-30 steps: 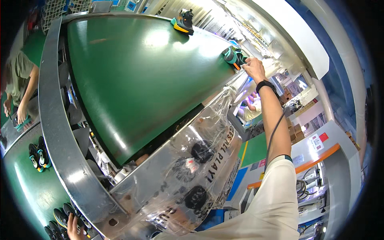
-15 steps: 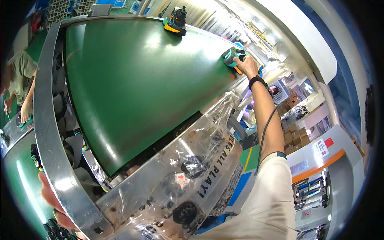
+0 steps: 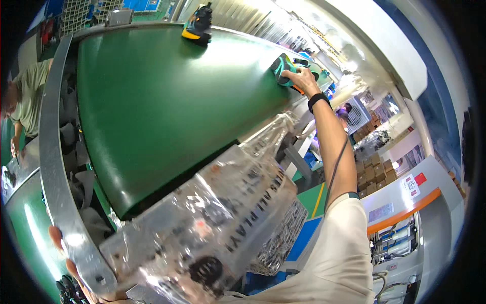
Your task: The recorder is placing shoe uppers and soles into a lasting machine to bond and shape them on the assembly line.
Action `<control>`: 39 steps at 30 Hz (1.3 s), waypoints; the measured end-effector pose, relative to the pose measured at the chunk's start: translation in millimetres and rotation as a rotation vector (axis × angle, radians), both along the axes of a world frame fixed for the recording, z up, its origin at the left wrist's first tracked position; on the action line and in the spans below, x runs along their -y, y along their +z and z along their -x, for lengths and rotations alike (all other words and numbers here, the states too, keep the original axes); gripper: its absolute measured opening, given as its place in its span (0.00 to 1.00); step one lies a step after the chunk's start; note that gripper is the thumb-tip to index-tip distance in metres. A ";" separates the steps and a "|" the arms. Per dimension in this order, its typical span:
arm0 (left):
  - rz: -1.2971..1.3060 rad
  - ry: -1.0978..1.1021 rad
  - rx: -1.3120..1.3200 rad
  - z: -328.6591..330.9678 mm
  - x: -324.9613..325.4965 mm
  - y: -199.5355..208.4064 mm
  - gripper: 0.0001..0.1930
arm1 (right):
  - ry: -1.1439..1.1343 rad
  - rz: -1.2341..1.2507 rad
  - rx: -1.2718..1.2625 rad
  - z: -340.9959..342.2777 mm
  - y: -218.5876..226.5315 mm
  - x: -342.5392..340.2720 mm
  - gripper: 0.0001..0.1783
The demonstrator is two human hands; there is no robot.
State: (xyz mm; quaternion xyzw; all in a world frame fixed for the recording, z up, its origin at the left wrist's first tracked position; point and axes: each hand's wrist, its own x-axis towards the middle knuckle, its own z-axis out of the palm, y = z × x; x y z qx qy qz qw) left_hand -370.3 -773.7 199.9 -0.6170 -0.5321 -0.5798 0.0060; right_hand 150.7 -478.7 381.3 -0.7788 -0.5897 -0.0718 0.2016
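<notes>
A teal, black and orange sports shoe (image 3: 281, 69) is at the far right edge of the green conveyor belt (image 3: 167, 111). My right hand (image 3: 302, 80), at the end of an outstretched arm with a black wristband, is closed on it. A second shoe (image 3: 197, 25), black with a yellow and orange sole, stands on the belt's far edge. At lower left, my left hand (image 3: 76, 271) has its fingers curled at the curved metal rail (image 3: 50, 147); the rail hides part of that hand.
Clear plastic film (image 3: 228, 202) wraps the near side panel. A lower green belt (image 3: 30, 228) runs at left, with dark shoes (image 3: 71, 289) near the bottom. Beyond the rail, another person (image 3: 30, 96) stands. A white machine (image 3: 405, 197) with an orange edge is at right.
The far shoe has shifted left along the belt. My right hand and its shoe have moved slightly left and up in view. At the rail, less of my left hand's fingers shows.
</notes>
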 end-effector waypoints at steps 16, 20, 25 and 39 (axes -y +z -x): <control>0.224 -1.475 1.241 -324.4 170.6 75.6 0.39 | 0.462 -0.602 0.477 43.6 22.8 505.3 0.48; 0.414 -1.529 1.247 -390.2 235.3 61.9 0.33 | 0.300 -0.383 0.312 43.7 -41.4 634.5 0.53; 0.833 -1.913 1.064 -459.1 320.7 36.2 0.29 | 0.045 -0.725 -0.745 -36.8 -77.0 790.4 0.43; 1.214 -2.280 0.218 -615.0 633.5 -9.4 0.26 | -0.663 -1.315 -1.199 -72.8 -241.8 1072.7 0.24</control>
